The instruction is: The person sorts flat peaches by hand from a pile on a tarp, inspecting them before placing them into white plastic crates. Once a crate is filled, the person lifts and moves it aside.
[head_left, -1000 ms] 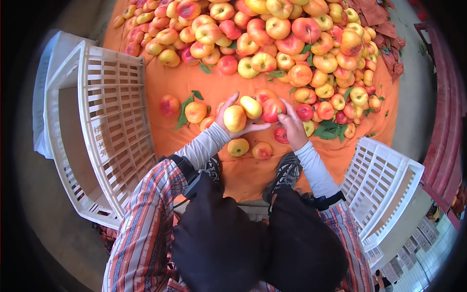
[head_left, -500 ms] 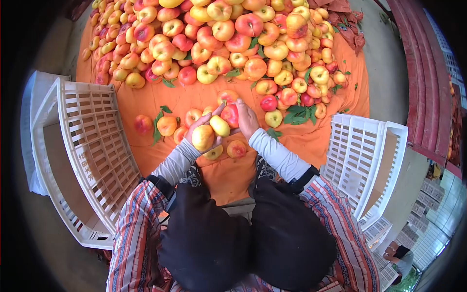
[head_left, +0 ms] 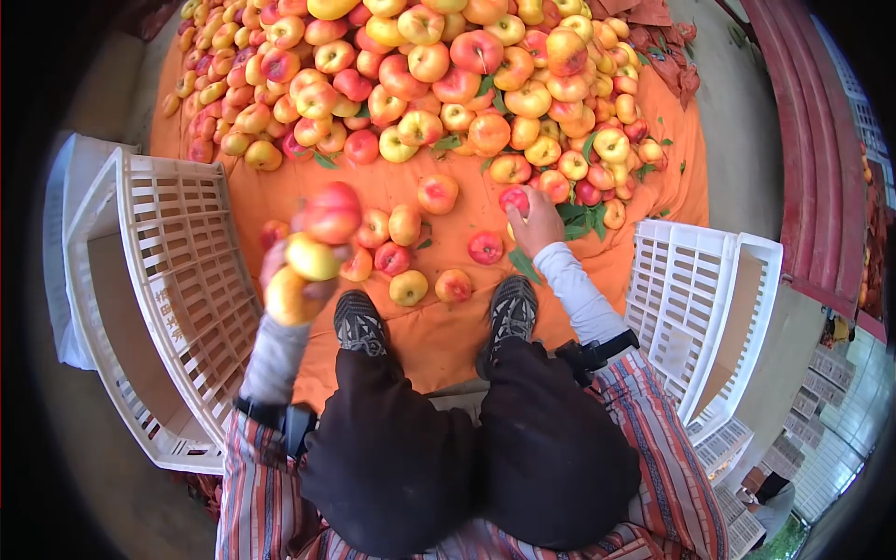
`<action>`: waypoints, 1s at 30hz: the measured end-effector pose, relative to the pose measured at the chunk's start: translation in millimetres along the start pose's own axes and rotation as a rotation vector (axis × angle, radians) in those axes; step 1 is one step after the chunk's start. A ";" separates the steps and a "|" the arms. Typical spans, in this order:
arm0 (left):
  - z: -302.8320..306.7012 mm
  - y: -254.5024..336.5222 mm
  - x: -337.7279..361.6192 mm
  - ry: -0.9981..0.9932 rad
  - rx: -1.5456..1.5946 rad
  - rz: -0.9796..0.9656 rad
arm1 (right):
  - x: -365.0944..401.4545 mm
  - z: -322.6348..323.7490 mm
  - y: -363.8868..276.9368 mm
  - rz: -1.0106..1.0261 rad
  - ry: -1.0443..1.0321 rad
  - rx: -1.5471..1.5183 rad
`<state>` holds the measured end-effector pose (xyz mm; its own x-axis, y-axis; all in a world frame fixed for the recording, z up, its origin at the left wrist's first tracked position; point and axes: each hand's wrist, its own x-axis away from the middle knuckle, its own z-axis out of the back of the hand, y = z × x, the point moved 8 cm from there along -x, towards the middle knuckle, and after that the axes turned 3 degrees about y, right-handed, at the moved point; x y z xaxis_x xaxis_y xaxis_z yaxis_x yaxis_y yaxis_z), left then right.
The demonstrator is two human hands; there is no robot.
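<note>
My left hand, smeared by motion, holds three flat peaches beside the left crate: a red peach, a yellow peach and an orange-yellow peach. To the right, my right hand has its fingers around a red flat peach at the front edge of the pile. Part of that fruit is hidden by the fingers. Between my hands, several loose peaches lie on the orange cloth, among them a red one and a yellow one.
A large pile of flat peaches covers the far part of the cloth. White plastic crates stand tilted at the left and right. Green leaves lie near my right hand. Another person is at the lower right.
My hands have parted. The left has swung toward the left crate with three peaches, including the red one formerly between both hands. My right hand has moved right to a red peach by the pile.
</note>
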<state>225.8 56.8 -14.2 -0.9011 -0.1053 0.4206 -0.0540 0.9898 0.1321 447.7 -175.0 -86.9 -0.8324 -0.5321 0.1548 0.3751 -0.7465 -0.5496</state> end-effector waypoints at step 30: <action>57.3 276.3 313.7 1.333 -1.371 -0.992 | 47.3 -12.4 65.3 -0.632 -0.208 -1.828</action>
<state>-96.4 302.8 102.8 0.0112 -0.9990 -0.0436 0.6201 -0.0273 0.7840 427.8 -244.0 -125.6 -0.5506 -0.5298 0.6451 -0.8347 0.3576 -0.4187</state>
